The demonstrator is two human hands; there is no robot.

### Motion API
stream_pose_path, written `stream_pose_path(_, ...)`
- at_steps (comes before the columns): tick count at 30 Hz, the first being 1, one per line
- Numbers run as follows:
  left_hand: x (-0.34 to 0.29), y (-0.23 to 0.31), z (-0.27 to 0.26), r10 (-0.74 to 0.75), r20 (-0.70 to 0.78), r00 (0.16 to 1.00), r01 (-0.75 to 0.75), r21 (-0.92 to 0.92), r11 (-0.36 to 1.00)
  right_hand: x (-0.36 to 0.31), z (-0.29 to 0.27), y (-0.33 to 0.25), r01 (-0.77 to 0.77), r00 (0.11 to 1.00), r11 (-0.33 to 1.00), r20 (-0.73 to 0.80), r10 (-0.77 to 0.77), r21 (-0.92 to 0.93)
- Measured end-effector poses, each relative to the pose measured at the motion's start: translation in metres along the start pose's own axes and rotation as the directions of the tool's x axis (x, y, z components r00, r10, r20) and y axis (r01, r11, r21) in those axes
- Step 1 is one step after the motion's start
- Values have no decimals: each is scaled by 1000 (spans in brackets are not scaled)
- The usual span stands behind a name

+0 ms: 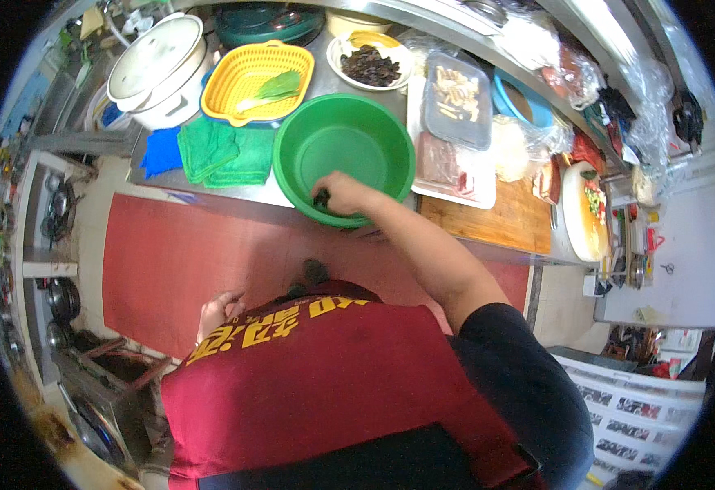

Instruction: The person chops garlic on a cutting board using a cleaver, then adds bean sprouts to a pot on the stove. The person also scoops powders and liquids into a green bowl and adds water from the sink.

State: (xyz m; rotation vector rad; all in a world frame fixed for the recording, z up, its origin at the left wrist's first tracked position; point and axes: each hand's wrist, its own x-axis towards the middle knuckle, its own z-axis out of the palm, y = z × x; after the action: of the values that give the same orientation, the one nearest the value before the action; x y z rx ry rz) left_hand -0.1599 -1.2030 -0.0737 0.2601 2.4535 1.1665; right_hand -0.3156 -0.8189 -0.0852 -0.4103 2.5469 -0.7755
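Note:
My right hand (343, 193) reaches over the near rim into a large green plastic basin (398, 151). Its fingers are closed on a small dark piece (321, 198) that resembles wood ear mushroom, low against the near inside wall. Beside my apron, above the red floor, hangs my left hand (221, 313), with loosely bent fingers and nothing visible in them. Behind the basin stands a white bowl (335, 61) of similar dark wood-ear-like pieces (370, 67). Left of that, a yellow basket (292, 53) holds a green leafy vegetable (280, 86).
Green cloths (239, 159) and a blue cloth (161, 153) lie left of the basin. To its right are a clear tub (476, 131) of pale pieces, a white tray (478, 193) with wrapped meat, and a wooden board (496, 223). A lidded white pot (161, 61) stands far left.

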Motion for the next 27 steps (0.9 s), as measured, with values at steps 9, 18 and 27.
stream_pose_path(9, 9, -60, 6, 47, -1, 999, -46, -64, 997, 26, 33, 2, 2, 970, 994, -242, -28, -110)
stream_pose_path(18, 85, 66, 22, -35, 248, 968, 158, -494, 855, -4, -22, 33, 350, 886, -410, -156, 436, 842)
stream_pose_path(27, 144, 133, 72, 25, 415, 910, 394, -879, 268, -87, -65, 4, 427, 902, -724, -196, 386, 541)
